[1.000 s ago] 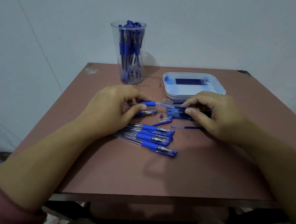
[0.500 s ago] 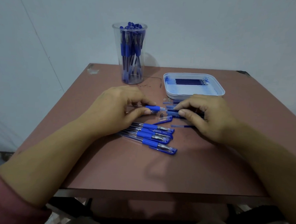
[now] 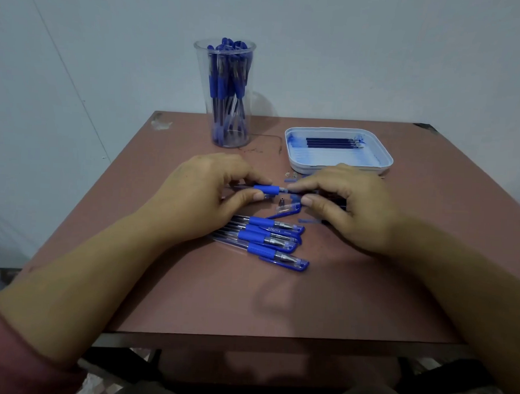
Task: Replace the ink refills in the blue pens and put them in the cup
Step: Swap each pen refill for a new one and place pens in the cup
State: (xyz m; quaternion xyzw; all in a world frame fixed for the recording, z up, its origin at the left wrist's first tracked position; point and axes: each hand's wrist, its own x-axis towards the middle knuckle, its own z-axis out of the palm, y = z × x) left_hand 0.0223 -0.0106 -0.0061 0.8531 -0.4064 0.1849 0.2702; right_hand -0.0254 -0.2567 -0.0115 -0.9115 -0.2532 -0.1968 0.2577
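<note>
Two bare hands meet over the middle of a brown table (image 3: 277,303). The left hand (image 3: 204,194) pinches a pen (image 3: 266,189) with a blue grip between thumb and fingers, holding it level. The right hand (image 3: 348,207), fingers curled, pinches a thin refill (image 3: 286,191) at the pen's open end, so the hands nearly touch. Just near of them lie a small metal tip (image 3: 281,202) and a clear cap (image 3: 288,209). Nearer still, four pens (image 3: 268,239) lie side by side. At the far edge stands a tall clear cup (image 3: 222,92) full of blue pens. Right of it, a white tray (image 3: 387,161) holds dark refills (image 3: 331,142).
</note>
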